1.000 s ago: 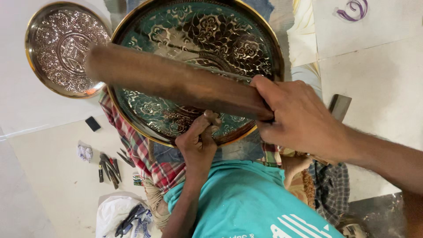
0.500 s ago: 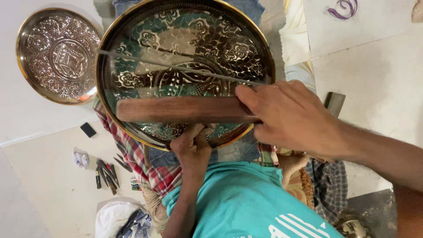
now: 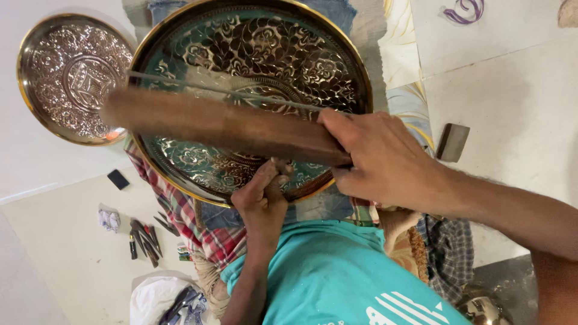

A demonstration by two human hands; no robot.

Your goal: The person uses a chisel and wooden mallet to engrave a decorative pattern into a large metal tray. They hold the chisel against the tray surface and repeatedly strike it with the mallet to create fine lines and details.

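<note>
Head camera, looking down. A large round metal tray point(image 3: 253, 72) fills the upper middle of the view, its gold rim circling a dark green face covered in raised silver floral scrolls. It rests tilted on the person's lap, over a red checked cloth point(image 3: 180, 216).

The right hand point(image 3: 385, 159) comes in from the right and is wrapped tightly around one end of a long brown wooden mallet point(image 3: 223, 126), which lies across the tray and looks blurred along its left half. The left hand point(image 3: 265, 201), at the tray's near edge, is closed narrow around a small tool point(image 3: 282, 168) whose tip touches the tray's face; the tool is mostly hidden by the fingers, so its kind cannot be told.

The pattern looks complete over nearly all of the tray that shows. The patch under the mallet and hand is hidden, so what remains to be worked there cannot be judged.

To the far left a smaller round silver tray point(image 3: 72, 78) with similar ornament lies on the pale floor point(image 3: 54, 241), just beside the large one. Near left, a cluster of small dark hand tools point(image 3: 144, 238) is scattered, with a small black block point(image 3: 118, 179) nearby. On the right, a grey rectangular block point(image 3: 453, 142) sits well apart. The turquoise shirt point(image 3: 337, 277) fills the near middle. Nothing lies between the hands and the tray.
</note>
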